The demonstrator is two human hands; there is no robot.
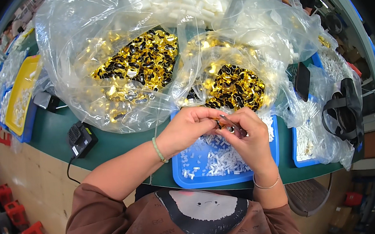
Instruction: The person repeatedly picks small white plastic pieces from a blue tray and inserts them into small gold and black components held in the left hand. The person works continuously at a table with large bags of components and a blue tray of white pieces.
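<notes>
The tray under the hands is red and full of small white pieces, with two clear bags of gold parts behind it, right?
Not quite: the tray is blue, not red. The head view shows it under both the left hand and the right hand, holding small white pieces, with two clear bags of gold parts behind it.
</notes>
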